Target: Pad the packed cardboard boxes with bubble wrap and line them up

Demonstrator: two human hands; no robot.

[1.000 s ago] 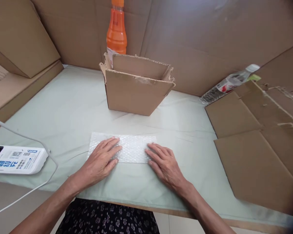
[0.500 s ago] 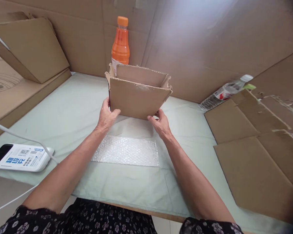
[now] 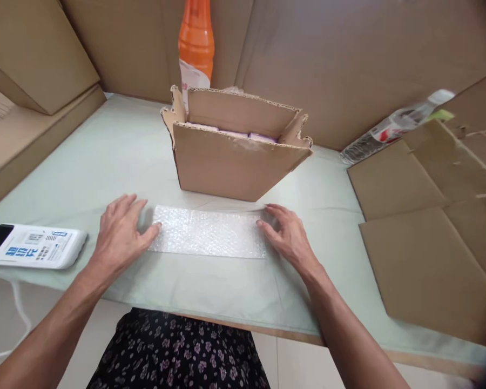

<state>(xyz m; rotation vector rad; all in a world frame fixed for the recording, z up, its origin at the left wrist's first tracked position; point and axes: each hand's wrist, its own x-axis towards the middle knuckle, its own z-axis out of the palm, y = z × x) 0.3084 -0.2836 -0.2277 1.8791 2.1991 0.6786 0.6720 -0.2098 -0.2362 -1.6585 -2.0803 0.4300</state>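
Note:
A flat strip of bubble wrap [image 3: 208, 232] lies on the pale green cloth, between my two hands. My left hand [image 3: 123, 229] is open at its left end, the thumb at the edge of the wrap and the fingers apart. At the right end my right hand [image 3: 287, 232] is also open, its thumb over the corner of the strip. Just behind the wrap stands an open-topped cardboard box [image 3: 235, 165], touched by neither hand. The tops of several packs with purple edges [image 3: 263, 139] show inside it; the rest of them is hidden by the front wall.
An orange drink bottle [image 3: 196, 43] stands behind the box. A clear plastic bottle [image 3: 397, 127] leans at the back right, beside flat cardboard pieces [image 3: 425, 265]. At the left lies a white device with a label and cable [image 3: 36, 246]. Cardboard walls [image 3: 328, 65] close off the back.
Both hands have let go of the cardboard box and come back towards me to the ends of the bubble wrap. My view has tilted down, and packs inside the box now show.

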